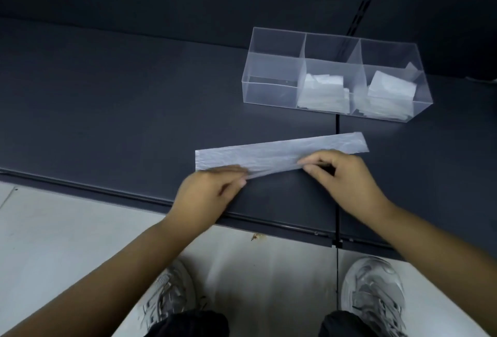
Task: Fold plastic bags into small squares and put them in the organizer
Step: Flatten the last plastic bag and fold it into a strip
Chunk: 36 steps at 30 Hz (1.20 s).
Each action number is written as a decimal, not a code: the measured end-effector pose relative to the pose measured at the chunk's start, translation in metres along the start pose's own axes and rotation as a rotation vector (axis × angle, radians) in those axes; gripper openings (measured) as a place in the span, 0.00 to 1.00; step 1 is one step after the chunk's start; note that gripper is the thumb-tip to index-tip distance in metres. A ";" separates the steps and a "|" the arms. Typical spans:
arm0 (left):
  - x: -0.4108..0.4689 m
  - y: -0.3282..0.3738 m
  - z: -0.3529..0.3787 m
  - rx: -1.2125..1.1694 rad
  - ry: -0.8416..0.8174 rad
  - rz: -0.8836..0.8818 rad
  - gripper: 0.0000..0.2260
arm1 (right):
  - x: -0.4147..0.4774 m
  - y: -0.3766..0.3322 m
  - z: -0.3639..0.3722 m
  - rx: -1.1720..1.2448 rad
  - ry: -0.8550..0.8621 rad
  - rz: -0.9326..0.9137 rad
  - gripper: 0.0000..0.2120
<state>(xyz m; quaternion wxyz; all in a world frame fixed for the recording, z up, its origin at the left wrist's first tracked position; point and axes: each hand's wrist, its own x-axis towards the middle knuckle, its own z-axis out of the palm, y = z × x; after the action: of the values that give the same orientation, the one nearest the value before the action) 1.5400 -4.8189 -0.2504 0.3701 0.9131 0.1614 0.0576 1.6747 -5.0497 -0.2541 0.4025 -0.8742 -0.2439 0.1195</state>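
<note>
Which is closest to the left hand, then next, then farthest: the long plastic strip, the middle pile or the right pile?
1. Long plastic strip, pinched in the left hand.
2. Middle pile, in the organizer's middle compartment.
3. Right pile, in the far-right compartment.

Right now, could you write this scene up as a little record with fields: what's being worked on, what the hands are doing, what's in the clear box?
surface: dark shelf
item: plastic bag, flattened into a long strip on the shelf
left hand: pinches the strip's near edge
right hand: pinches the same edge, further right
organizer: clear, three compartments, beyond the strip
left compartment: looks empty
middle compartment: middle pile of folded bags
right compartment: right pile of folded bags
</note>
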 end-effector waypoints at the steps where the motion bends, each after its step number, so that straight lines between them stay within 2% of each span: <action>1: 0.008 -0.009 -0.015 -0.240 -0.001 -0.257 0.07 | 0.009 0.001 -0.004 0.102 -0.013 0.147 0.04; 2: 0.015 -0.016 -0.027 -0.385 0.012 -0.445 0.07 | 0.018 0.002 -0.003 0.147 -0.003 0.239 0.06; 4: 0.021 -0.024 -0.035 -0.330 0.056 -0.553 0.07 | 0.029 0.002 0.002 0.118 0.006 0.290 0.08; 6: 0.017 -0.020 -0.025 -0.012 0.231 -0.438 0.06 | 0.031 0.000 0.007 0.052 0.014 0.289 0.08; 8: 0.002 -0.005 -0.010 0.210 0.385 -0.122 0.05 | 0.033 -0.001 0.007 0.002 0.021 0.281 0.09; 9: -0.004 0.002 -0.001 0.261 0.356 0.040 0.09 | 0.034 -0.001 0.006 -0.015 0.023 0.278 0.10; 11: -0.014 0.012 0.021 0.357 0.101 0.232 0.21 | 0.037 -0.003 0.006 -0.047 0.022 0.271 0.10; 12: -0.018 0.015 0.031 0.438 -0.033 0.239 0.27 | 0.036 -0.003 0.007 -0.069 0.021 0.271 0.10; 14: -0.022 0.012 0.044 0.631 -0.190 0.179 0.36 | 0.035 -0.005 0.008 -0.108 0.013 0.272 0.09; 17: -0.022 0.002 0.049 0.735 -0.220 0.151 0.37 | 0.030 -0.014 0.009 -0.236 0.026 0.247 0.03; 18: -0.022 0.002 0.049 0.738 -0.220 0.150 0.37 | 0.025 -0.018 0.012 -0.334 0.089 0.167 0.09; 20: -0.022 0.004 0.049 0.732 -0.223 0.145 0.35 | 0.014 -0.031 0.023 -0.462 0.177 -0.122 0.20; 21: -0.022 0.005 0.049 0.724 -0.217 0.149 0.35 | 0.009 -0.039 0.031 -0.459 0.125 -0.262 0.23; 23: -0.022 0.004 0.049 0.734 -0.231 0.162 0.34 | -0.001 -0.048 0.050 -0.436 -0.174 -0.424 0.27; 24: -0.022 0.004 0.049 0.743 -0.238 0.170 0.34 | -0.005 -0.047 0.058 -0.473 -0.317 -0.434 0.28; 26: -0.022 0.002 0.049 0.748 -0.230 0.180 0.34 | -0.006 -0.034 0.062 -0.596 -0.431 -0.381 0.32; 31: -0.022 0.004 0.048 0.731 -0.217 0.160 0.35 | 0.002 0.012 0.020 -0.790 -0.385 -0.219 0.42; 36: -0.021 0.002 0.048 0.731 -0.216 0.155 0.35 | -0.003 0.052 -0.031 -0.810 -0.320 -0.054 0.43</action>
<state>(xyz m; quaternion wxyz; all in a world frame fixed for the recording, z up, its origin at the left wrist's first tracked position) 1.5318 -4.8591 -0.2836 0.0297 0.9950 0.0617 -0.0723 1.7018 -5.1001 -0.2732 -0.0129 -0.9252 -0.3534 0.1376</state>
